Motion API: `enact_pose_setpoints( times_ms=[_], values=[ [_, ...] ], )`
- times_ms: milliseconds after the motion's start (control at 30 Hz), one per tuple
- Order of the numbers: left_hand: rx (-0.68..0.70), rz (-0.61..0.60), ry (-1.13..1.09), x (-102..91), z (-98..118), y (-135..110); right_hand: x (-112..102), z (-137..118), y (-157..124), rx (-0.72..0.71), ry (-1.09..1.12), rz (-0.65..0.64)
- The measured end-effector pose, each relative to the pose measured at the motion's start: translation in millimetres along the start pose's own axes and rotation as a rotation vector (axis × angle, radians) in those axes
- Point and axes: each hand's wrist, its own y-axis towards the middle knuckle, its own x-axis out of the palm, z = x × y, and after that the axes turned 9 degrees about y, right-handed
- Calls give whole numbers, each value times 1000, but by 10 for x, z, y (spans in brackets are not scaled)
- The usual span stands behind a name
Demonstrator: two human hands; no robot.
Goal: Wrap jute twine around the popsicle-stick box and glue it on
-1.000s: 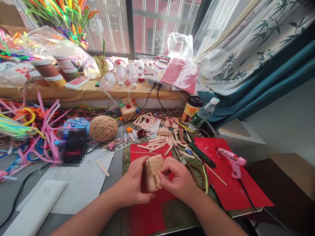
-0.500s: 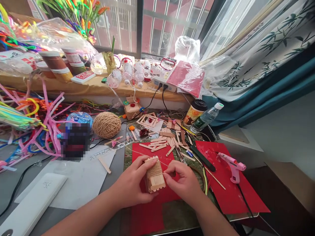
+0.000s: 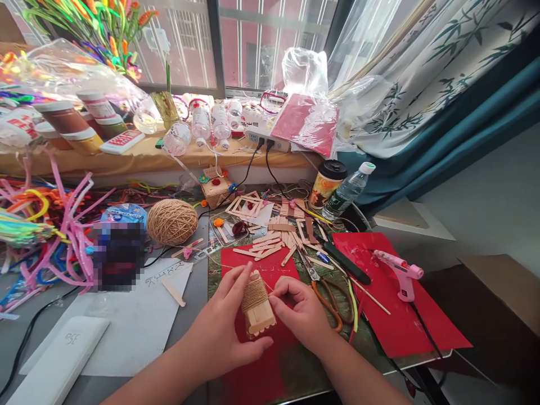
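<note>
A small box made of popsicle sticks (image 3: pixel 257 306), its upper half wound with brown twine, is held upright over a red paper sheet (image 3: pixel 253 360). My left hand (image 3: pixel 223 332) wraps round its left side and back, fingers curled on it. My right hand (image 3: pixel 301 315) pinches at the box's right edge, where a thin strand of twine (image 3: pixel 219 263) runs off toward the twine ball (image 3: pixel 171 221). Scissors (image 3: pixel 327 292) lie just right of my right hand.
Loose popsicle sticks (image 3: pixel 270 247) lie beyond the box. A pink glue gun (image 3: pixel 399 273) rests on a second red sheet (image 3: pixel 392 304) at right. Pipe cleaners (image 3: pixel 46 219) pile up at left, white paper (image 3: pixel 126 320) lies front left, and a cup (image 3: pixel 327 183) and bottle (image 3: pixel 348 191) stand behind.
The stick box has been turned in my hands, so its end now faces me and the twine-wound part is up. Both hands stay on it.
</note>
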Motion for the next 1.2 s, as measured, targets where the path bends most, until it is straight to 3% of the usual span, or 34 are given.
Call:
enact_pose_setpoints(
  times_ms=[200,333,467,667,867,1067,1200],
  values=[
    [-92,21,-125,35,-3,-22,37,-88,-5,-115,-119,-70],
    [-45,120,-309,264,-103,-54,-54,-210,14,-252,-214,-158],
    [41,63,-368,396,-130,-27,-175,-245,19,-341,-334,-271],
    [18,63,-139,275,-117,1,-57,-107,26,-391,-451,-310],
    [-9,-104,-66,211,-131,53,114,-88,58,-470,-672,-459],
    [-7,-142,-44,157,-140,57,-27,-198,35,-411,-831,-533],
    [-20,-167,-52,136,-151,55,-183,-269,46,-370,-796,-544]
  ],
)
